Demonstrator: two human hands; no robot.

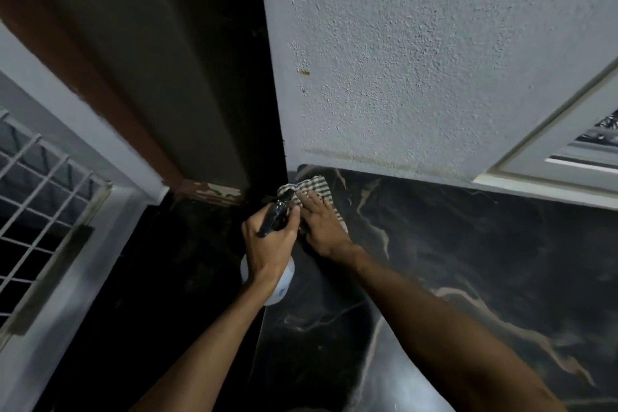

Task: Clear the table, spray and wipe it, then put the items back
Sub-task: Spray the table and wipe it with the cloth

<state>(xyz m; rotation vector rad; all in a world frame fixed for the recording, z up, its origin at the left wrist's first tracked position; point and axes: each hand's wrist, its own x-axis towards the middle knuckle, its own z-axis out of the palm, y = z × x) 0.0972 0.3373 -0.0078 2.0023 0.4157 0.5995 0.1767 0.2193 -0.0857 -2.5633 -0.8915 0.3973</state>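
A black table top [468, 244] with pale marble veins fills the lower right. My left hand [271, 241] grips a spray bottle [282, 281] by its black trigger head, the white body hanging below my wrist. My right hand [321, 227] lies flat, fingers spread, on a striped grey-and-white cloth [311, 187] pressed to the table's far left corner. The nozzle points toward the cloth.
A rough white wall [418, 60] rises right behind the table. A white-framed window [568, 150] sits at the right. A dark door frame [187, 94] with chipped paint stands to the left, and a white metal grille [36, 211] is at the far left.
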